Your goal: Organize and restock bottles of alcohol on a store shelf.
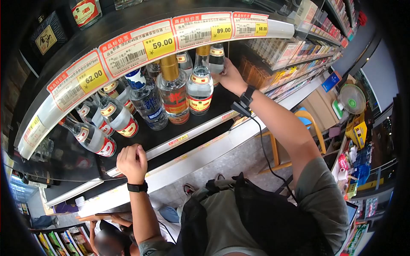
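Observation:
My right hand reaches under the upper shelf edge, its fingers closed around the side of a clear glass liquor bottle at the back of the row. Just left of it stands a gold-capped bottle with a red and yellow label. Beside that are a gold-capped bottle with orange lettering and a blue-lettered bottle. My left hand is curled shut by the front edge of the shelf, with nothing seen in it. Nearest to it is a red-labelled clear bottle.
Price tags line the curved upper shelf edge above the bottles. Packed shelves stand at the right, with a yellow chair and a fan beyond. Another person is at the lower left. A cable hangs from my right wrist.

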### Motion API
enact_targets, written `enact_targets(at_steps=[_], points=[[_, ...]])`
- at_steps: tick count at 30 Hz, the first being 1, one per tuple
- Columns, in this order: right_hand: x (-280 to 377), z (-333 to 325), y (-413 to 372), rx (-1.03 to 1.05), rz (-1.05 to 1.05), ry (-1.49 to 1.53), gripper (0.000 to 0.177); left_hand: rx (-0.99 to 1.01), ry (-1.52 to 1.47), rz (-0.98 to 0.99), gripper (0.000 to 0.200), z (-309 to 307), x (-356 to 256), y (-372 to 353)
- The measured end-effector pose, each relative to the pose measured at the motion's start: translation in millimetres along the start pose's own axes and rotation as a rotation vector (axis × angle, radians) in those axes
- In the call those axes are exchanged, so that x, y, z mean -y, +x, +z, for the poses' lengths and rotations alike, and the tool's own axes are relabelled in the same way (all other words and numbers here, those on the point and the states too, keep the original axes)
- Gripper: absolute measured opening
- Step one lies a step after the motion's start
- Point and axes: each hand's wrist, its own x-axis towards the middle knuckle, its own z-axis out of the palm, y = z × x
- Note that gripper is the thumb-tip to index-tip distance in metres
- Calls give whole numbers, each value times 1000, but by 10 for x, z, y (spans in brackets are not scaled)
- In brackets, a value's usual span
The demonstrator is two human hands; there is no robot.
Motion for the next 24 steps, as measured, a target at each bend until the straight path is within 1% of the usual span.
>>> enact_targets(at_steps=[1, 2, 4, 5, 9, 10, 11, 12, 13, 14, 16, 18, 19, 20, 21, 22, 24], points=[[-7, -19, 57, 44, 32, -39, 83, 1, 0, 2, 8, -1, -1, -2], [-16, -22, 119, 41, 32, -38, 83, -1, 2, 0, 7, -1, -2, -3], [-38, -16, 239, 106, 104, -42, 86, -4, 2, 4, 7, 8, 3, -2], [-46, -28, 285, 132, 141, -92, 91, -5, 14, 3, 7, 16, 6, -6], [82, 10, 369, 163, 170, -157, 97, 4, 34, -2, 7, 29, 19, -22], [-19, 52, 451, 178, 67, -116, 109, -3, 31, 6, 7, 23, 18, -18], [-114, 21, 492, 170, 113, -200, 118, 2, 32, 15, 7, 19, 15, -13], [-36, 17, 457, 159, 160, -285, 127, 6, 30, 26, 8, 11, 11, -12], [-17, -5, 433, 204, 141, -171, 140, 13, 44, 28, 7, 14, 29, -22], [-103, 7, 419, 160, -4, -195, 139, 11, 46, 32, 7, 43, 65, -45], [417, -108, 188, 182, 38, -135, 131, 26, 43, 7, 10, 51, 53, -59], [294, -220, 101, 94, -60, -370, 122, 15, 35, 2, 10, 37, 26, -46], [502, -296, -35, 104, -94, -286, 114, 15, 47, -4, 10, 33, 11, -42], [645, -383, -164, 110, -130, -323, 108, 14, 41, -3, 10, 32, 0, -37], [819, -489, -325, 135, -127, -367, 99, 12, 44, 3, 9, 44, 25, -57], [1002, -583, -487, 131, -200, -463, 86, 7, 49, 8, 9, 64, 56, -65], [1385, -758, -744, 129, -329, -557, 57, 22, 58, -3, 11, 56, 52, -74]])
